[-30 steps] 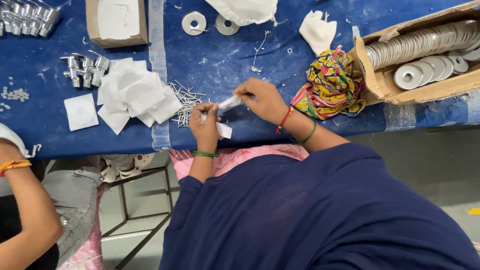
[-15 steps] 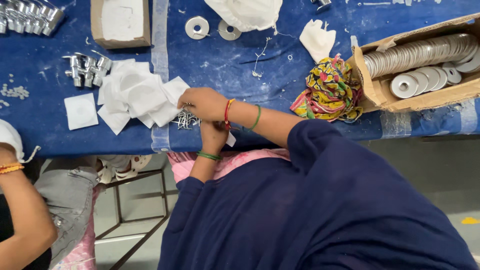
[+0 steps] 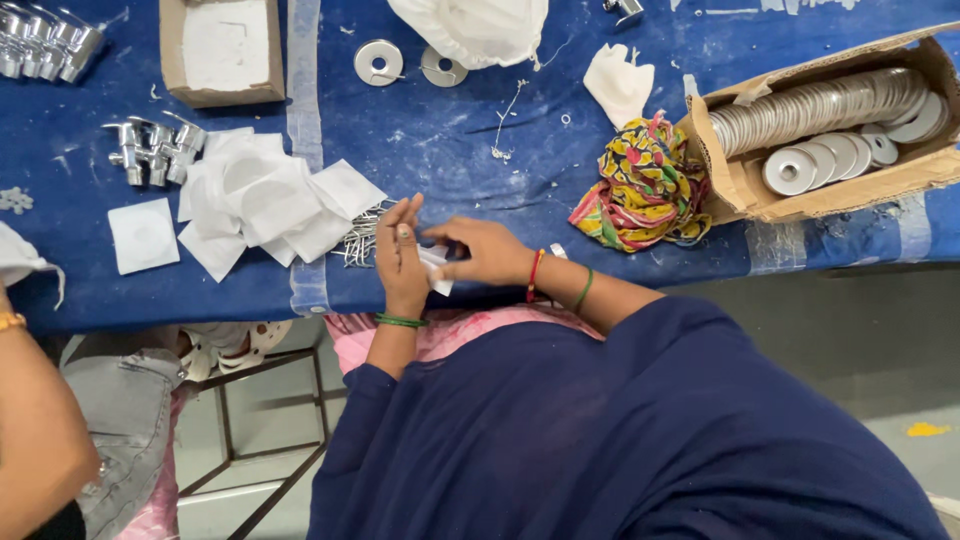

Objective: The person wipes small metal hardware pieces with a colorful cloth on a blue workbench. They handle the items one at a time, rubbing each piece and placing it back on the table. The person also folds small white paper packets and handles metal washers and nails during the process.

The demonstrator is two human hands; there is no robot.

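My left hand [image 3: 400, 262] and my right hand [image 3: 487, 252] meet at the near edge of the blue table [image 3: 480, 140]. Between them they hold a small white pouch [image 3: 437, 268]. The left hand's fingers are stretched upward along the pouch, and the right hand pinches it from the right. A heap of thin metal pins [image 3: 362, 240] lies just left of the left hand. Beside it sits a loose pile of more white pouches [image 3: 262, 198].
An open cardboard box of round metal washers [image 3: 800, 165] stands at the right, with a bunched colourful cloth [image 3: 645, 185] beside it. Chrome tap fittings [image 3: 152, 150], a small box [image 3: 222, 50], two loose washers [image 3: 378, 62] and a white bag [image 3: 470, 25] lie further back. Another person's arm [image 3: 35, 440] is at the lower left.
My right hand reached left to the heap of metal pins half a second ago and has come back to the white pouch held at my left hand.
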